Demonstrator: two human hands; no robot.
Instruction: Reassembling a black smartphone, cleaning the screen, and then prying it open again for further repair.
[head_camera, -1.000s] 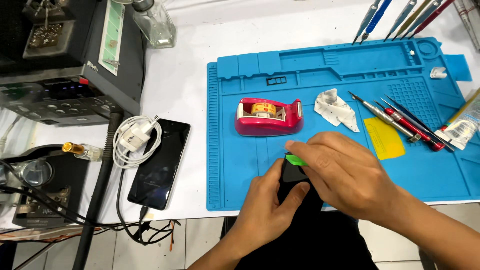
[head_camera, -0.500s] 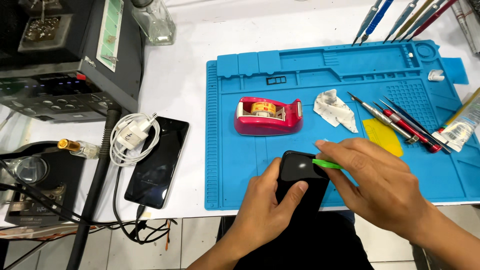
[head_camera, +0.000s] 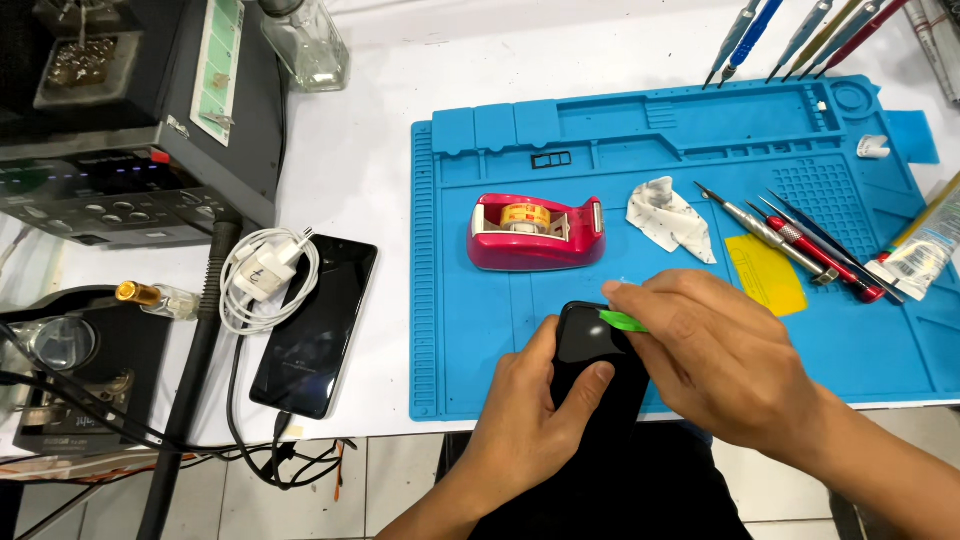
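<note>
A black phone (head_camera: 590, 350) lies at the near edge of the blue work mat (head_camera: 480, 330), sticking out over the table's front. My left hand (head_camera: 530, 420) grips it from the left side, thumb on its face. My right hand (head_camera: 720, 360) pinches a thin green plastic pick (head_camera: 622, 321) and presses its tip against the phone's upper right edge. The phone's lower part is hidden by my hands.
A red tape dispenser (head_camera: 535, 232) stands just behind the phone. A crumpled white wipe (head_camera: 668, 217), a yellow sheet (head_camera: 765, 272) and several screwdrivers (head_camera: 790, 240) lie to the right. Left of the mat lie a second black phone (head_camera: 315, 330) and a white charger (head_camera: 265, 275). A grey station (head_camera: 130, 150) stands far left.
The phone has tilted and shifted slightly, and my right hand has slid the green pick from the top edge round to the upper right edge. My left hand keeps its grip.
</note>
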